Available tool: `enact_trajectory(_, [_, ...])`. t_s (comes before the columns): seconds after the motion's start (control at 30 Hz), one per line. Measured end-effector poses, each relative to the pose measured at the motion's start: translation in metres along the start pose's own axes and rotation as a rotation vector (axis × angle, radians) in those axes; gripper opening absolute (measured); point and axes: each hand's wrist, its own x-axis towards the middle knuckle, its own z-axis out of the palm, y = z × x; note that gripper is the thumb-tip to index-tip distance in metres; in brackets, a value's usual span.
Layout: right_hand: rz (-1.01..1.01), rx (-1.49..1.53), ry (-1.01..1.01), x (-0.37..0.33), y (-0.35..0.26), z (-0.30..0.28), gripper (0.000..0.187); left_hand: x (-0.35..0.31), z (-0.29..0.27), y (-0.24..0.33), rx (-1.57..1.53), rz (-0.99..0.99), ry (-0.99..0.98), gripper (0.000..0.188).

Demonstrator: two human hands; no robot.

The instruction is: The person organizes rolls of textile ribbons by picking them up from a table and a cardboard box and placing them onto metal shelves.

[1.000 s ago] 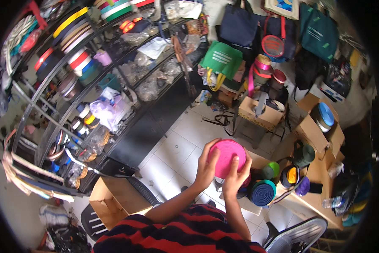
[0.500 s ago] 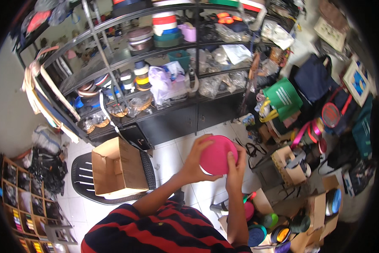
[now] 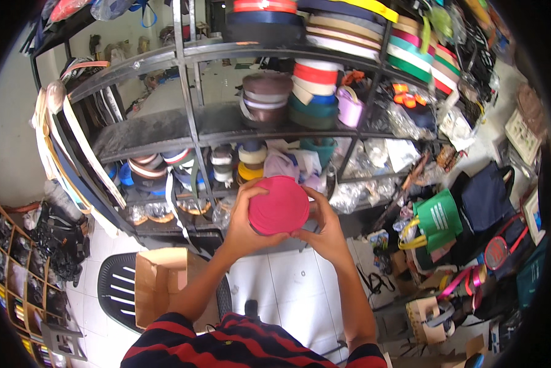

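A pink roll of webbing (image 3: 279, 206) is held up in front of the shelves, its flat round side turned toward me. My left hand (image 3: 241, 221) wraps round its left edge, thumb below. From the right, my right hand (image 3: 326, 230) grips the other edge with its fingers and thumb; some of those fingers are hidden behind the roll. Rolls of webbing in several colours stand stacked on the black shelf rack (image 3: 226, 126) ahead, among them a brown and grey stack (image 3: 267, 101) and a red and white stack (image 3: 315, 76).
An open cardboard box (image 3: 156, 294) rests on a dark slatted chair (image 3: 113, 285) at the lower left. To the right hang a green bag (image 3: 438, 221) and a dark blue bag (image 3: 487, 196). Straps (image 3: 73, 153) drape from the rack's left end. White floor tiles (image 3: 287, 282) show below.
Both hands have raised the pink roll and brought it forward and slightly left, toward the shelves. My view has tilted up, showing more of the upper shelves.
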Motion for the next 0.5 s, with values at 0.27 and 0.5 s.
enact_trajectory(0.27, [-0.096,0.038,0.048,0.123,0.046,0.040,0.080,0.071,-0.048,-0.089,-0.015,-0.057,0.019,0.084])
enact_trajectory(0.5, [-0.115,-0.037,-0.061,0.187,0.080,0.070,0.070,0.085,-0.087,-0.152,0.143,-0.122,-0.029,0.078])
